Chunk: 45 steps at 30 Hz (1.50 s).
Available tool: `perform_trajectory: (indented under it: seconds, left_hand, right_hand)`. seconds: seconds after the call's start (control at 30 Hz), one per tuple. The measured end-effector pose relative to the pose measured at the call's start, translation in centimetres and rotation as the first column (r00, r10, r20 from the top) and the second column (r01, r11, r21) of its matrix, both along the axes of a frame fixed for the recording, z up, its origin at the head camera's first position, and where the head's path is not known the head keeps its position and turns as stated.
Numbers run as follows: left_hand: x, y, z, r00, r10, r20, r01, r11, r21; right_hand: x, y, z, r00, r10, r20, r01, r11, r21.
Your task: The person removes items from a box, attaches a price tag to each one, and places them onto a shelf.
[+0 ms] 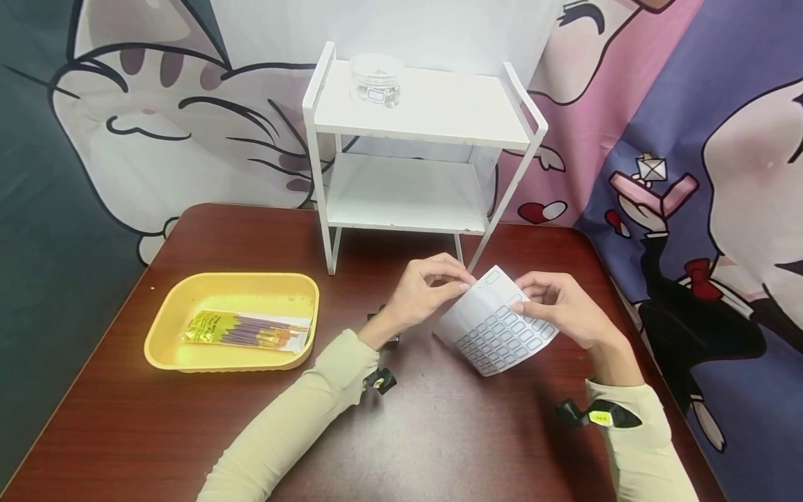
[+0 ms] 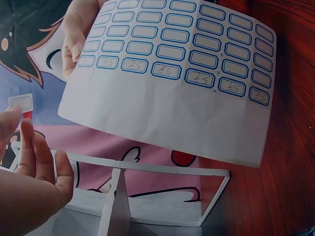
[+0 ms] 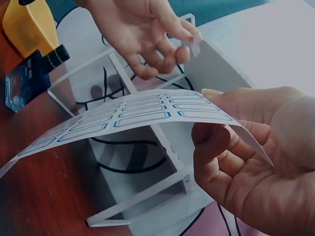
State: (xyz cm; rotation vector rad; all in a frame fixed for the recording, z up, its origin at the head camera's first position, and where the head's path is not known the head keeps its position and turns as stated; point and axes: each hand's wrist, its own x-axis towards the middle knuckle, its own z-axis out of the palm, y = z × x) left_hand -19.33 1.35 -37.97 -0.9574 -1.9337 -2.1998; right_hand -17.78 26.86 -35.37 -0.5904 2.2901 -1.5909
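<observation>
My right hand (image 1: pixel 567 307) pinches a white sheet of blue-bordered labels (image 1: pixel 502 341) by its edge, between thumb and fingers. The sheet bows and hangs above the table. In the left wrist view one row of labels bears handwritten marks, and a broad band beside it is bare backing. A single small label (image 2: pixel 20 103) is pinched between the thumb and index fingertip of my left hand (image 1: pixel 423 289); its other fingers are loosely bent. In the right wrist view this small label (image 3: pixel 193 46) appears apart from the sheet.
A yellow tray (image 1: pixel 232 364) with a pack of paintbrushes (image 1: pixel 247 331) sits at left. Behind the hands stands a white two-tier rack (image 1: pixel 439 104), a clear lidded jar (image 1: pixel 376 80) on top. A dark blue bottle (image 3: pixel 29 81) is near my left wrist, mostly hidden in the head view.
</observation>
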Motion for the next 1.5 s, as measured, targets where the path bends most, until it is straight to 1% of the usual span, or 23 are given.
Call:
perform_trajectory:
  seconds: [0.1, 0.2, 0.3, 0.4, 0.57, 0.77, 0.9, 0.97, 1.03, 1.2, 1.37, 1.5]
  left_hand:
    - [0.0, -0.1, 0.0, 1.0, -0.017, 0.012, 0.017, 1.0, -0.003]
    - [0.0, -0.2, -0.1, 0.998, -0.044, 0.052, 0.044, 0.999, -0.003]
    - [0.0, -0.3, -0.1, 0.991, -0.082, 0.107, 0.081, 0.997, 0.015]
    - [0.0, -0.4, -0.2, 0.982, -0.125, 0.144, 0.119, 0.992, 0.049]
    - [-0.2, -0.5, -0.3, 0.971, -0.154, 0.184, 0.146, 0.988, 0.059]
    - [-0.4, -0.6, -0.6, 0.966, -0.132, 0.222, 0.129, 0.991, 0.026]
    - [-0.5, -0.5, -0.8, 0.966, -0.11, 0.235, 0.116, 0.993, -0.012]
    - [-0.4, -0.5, -0.8, 0.966, -0.098, 0.24, 0.112, 0.993, -0.044]
    - [-0.4, -0.5, -0.8, 0.963, -0.096, 0.252, 0.116, 0.991, -0.068]
    - [-0.3, -0.7, -0.8, 0.959, -0.098, 0.265, 0.13, 0.986, -0.108]
    - [-0.2, -0.8, -0.9, 0.958, -0.087, 0.273, 0.124, 0.985, -0.121]
    - [-0.2, -0.7, -1.0, 0.961, -0.061, 0.269, 0.097, 0.988, -0.123]
  right_hand:
    - [-0.1, 0.4, -0.2, 1.0, -0.02, 0.005, 0.02, 1.0, -0.002]
    - [-0.2, 0.8, -0.4, 0.999, -0.034, 0.009, 0.034, 0.999, -0.012]
    - [-0.4, 1.1, -0.8, 0.998, -0.05, 0.027, 0.051, 0.998, -0.03]
    - [-0.7, 1.4, -1.2, 0.996, -0.071, 0.05, 0.073, 0.996, -0.051]
    - [-1.1, 2.0, -2.0, 0.989, -0.109, 0.096, 0.117, 0.99, -0.085]
    - [-1.3, 2.6, -2.8, 0.98, -0.135, 0.145, 0.152, 0.982, -0.109]
    - [-1.3, 2.8, -3.3, 0.976, -0.161, 0.15, 0.173, 0.982, -0.074]
    - [-1.3, 3.0, -3.6, 0.973, -0.174, 0.149, 0.183, 0.982, -0.05]
    - [-1.3, 3.1, -3.8, 0.972, -0.184, 0.147, 0.19, 0.981, -0.031]
    - [-1.2, 3.5, -4.4, 0.968, -0.197, 0.157, 0.202, 0.979, -0.02]
    - [-1.2, 3.8, -4.9, 0.96, -0.223, 0.168, 0.225, 0.974, 0.003]
    - [-1.2, 4.1, -5.5, 0.958, -0.226, 0.179, 0.229, 0.973, 0.004]
